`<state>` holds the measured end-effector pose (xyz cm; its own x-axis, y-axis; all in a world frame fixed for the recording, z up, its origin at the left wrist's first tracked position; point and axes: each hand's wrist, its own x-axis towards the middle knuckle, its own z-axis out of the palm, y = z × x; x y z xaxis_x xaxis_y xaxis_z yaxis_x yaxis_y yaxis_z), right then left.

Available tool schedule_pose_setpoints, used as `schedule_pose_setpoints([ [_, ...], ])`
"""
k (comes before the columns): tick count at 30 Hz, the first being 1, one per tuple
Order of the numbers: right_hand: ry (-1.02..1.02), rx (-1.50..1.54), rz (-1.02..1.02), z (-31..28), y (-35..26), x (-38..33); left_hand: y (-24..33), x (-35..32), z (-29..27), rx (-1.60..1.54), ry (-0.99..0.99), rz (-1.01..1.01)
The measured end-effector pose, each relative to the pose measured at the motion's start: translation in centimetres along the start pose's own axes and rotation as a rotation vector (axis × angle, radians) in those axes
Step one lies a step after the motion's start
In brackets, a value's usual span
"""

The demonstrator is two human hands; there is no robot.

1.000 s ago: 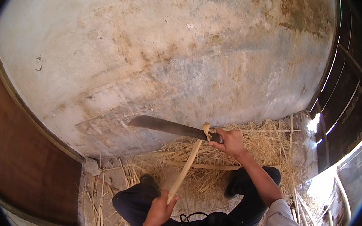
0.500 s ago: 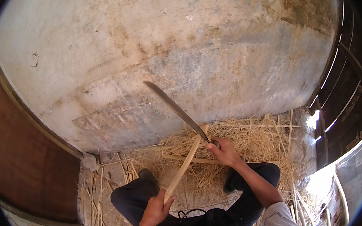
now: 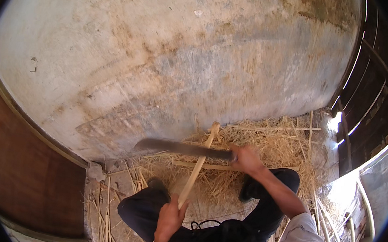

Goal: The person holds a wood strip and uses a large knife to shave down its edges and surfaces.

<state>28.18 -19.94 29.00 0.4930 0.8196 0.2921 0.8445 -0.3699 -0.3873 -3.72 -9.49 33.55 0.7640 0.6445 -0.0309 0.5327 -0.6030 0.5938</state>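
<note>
You seem mid-shave: left fingers (image 3: pixel 171 211) wrap the stick (image 3: pixel 193 177), right fingers (image 3: pixel 242 154) the knife (image 3: pixel 178 147); next stroke likely needs steady, light pressure.

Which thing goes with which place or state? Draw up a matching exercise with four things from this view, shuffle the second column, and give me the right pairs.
Things:
1. Machete
2. Pale slanting strip
3. Heap of shavings
4. Brown panel

Places and states:
A. At the far left of the view
B. Along the foot of the wall
C. Handle in the grip of the right hand
D. In the grip of the left hand

Right pairs: 1-C, 2-D, 3-B, 4-A
</note>
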Motion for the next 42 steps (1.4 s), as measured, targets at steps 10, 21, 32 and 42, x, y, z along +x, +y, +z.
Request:
schedule_pose_setpoints([
  [10, 0.064, -0.094, -0.03, -1.7, 0.3, 1.0, -1.3, 0.1, 1.6, -0.011, 0.017, 0.054],
  [21, 0.063, -0.197, 0.002, -1.5, -0.5, 0.8, -1.6, 0.0, 1.3, -0.023, 0.024, 0.15],
  [32, -0.47, 0.964, 0.462, 2.5, 3.1, -0.9, -1.7, -0.4, 1.2, 0.058, -0.078, 0.054],
  [42, -0.198, -0.282, -0.057, -1.4, -3.2, -1.5, -1.8, 0.4, 0.8, 0.067, -0.053, 0.045],
])
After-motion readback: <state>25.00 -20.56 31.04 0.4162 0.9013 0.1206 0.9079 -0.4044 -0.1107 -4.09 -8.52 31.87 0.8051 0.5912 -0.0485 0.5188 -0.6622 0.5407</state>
